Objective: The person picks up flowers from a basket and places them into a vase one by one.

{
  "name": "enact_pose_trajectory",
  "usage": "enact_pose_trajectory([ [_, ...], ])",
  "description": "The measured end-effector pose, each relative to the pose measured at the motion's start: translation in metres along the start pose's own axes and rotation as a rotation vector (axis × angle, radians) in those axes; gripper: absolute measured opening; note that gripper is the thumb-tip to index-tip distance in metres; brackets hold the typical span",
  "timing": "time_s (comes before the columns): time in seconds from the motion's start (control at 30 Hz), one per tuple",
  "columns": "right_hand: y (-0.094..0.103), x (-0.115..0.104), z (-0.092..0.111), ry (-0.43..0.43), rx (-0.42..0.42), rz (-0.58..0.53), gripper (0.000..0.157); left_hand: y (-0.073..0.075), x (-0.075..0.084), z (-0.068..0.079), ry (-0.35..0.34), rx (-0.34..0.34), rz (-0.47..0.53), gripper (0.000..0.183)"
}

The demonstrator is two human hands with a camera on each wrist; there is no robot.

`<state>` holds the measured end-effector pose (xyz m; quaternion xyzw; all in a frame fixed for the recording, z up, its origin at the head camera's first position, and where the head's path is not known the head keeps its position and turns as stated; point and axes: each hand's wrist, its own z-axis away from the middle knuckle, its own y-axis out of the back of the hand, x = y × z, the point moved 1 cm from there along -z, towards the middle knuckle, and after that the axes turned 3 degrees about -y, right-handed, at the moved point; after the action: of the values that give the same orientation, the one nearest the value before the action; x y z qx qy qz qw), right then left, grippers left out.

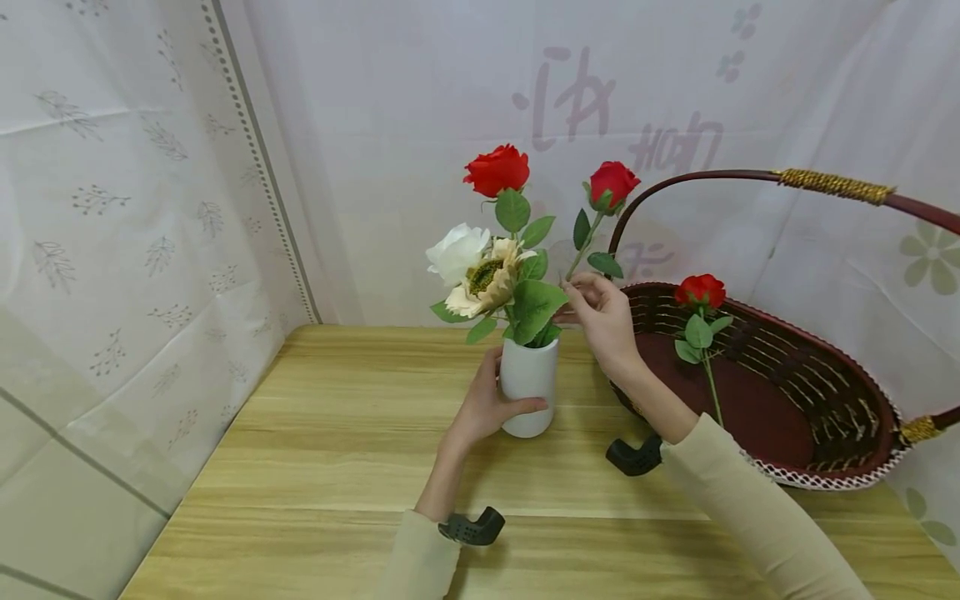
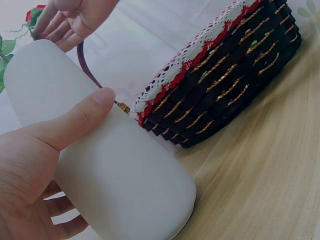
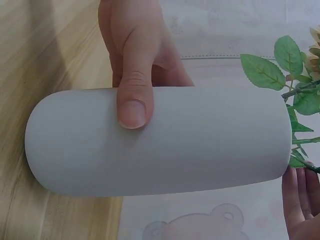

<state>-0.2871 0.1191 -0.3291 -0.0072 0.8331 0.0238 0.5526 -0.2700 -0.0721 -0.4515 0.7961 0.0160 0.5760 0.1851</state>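
Note:
A white vase (image 1: 528, 387) stands upright on the table, holding a red rose (image 1: 497, 170), a white flower (image 1: 457, 252) and a cream flower (image 1: 486, 282) among green leaves. My left hand (image 1: 483, 402) grips the vase from its left side, the thumb lying across its front, as the left wrist view shows closely. To the right of the vase's mouth, my right hand (image 1: 602, 323) pinches the stem of another red rose (image 1: 613, 183), which leans up and right. The lower end of that stem is hidden behind leaves and fingers.
A dark wicker basket (image 1: 847, 477) with a tall arched handle (image 1: 697, 176) stands on the right. Inside it a red rose (image 1: 701, 292) leans on the wall. The wooden table (image 1: 330, 467) meets patterned white curtains (image 1: 390, 167) at the back and left.

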Motion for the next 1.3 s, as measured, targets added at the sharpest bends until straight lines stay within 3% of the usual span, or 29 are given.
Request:
enact_pose_trajectory([
  [0.17, 0.0, 0.003, 0.002, -0.014, 0.004, 0.036, 0.019, -0.001, 0.003, 0.001, 0.005, -0.003, 0.013, 0.094],
  [0.3, 0.001, 0.005, 0.003, -0.021, 0.008, 0.034, 0.017, 0.004, 0.028, 0.007, 0.012, -0.017, 0.018, 0.091],
  [0.33, 0.001, 0.006, 0.003, -0.024, 0.009, 0.033, 0.016, 0.004, 0.028, 0.007, 0.012, -0.017, 0.019, 0.091],
  [0.4, 0.002, 0.007, 0.003, -0.03, 0.006, 0.025, 0.015, 0.004, 0.026, 0.008, 0.006, -0.014, 0.02, 0.091],
  [0.53, 0.002, 0.01, 0.005, -0.039, 0.001, 0.053, 0.018, 0.0, 0.0, 0.002, 0.006, 0.001, 0.011, 0.095],
  [1.3, -0.001, 0.023, 0.018, -0.079, 0.033, 0.168, 0.02, -0.001, 0.001, 0.002, -0.001, -0.004, 0.028, 0.097],
])
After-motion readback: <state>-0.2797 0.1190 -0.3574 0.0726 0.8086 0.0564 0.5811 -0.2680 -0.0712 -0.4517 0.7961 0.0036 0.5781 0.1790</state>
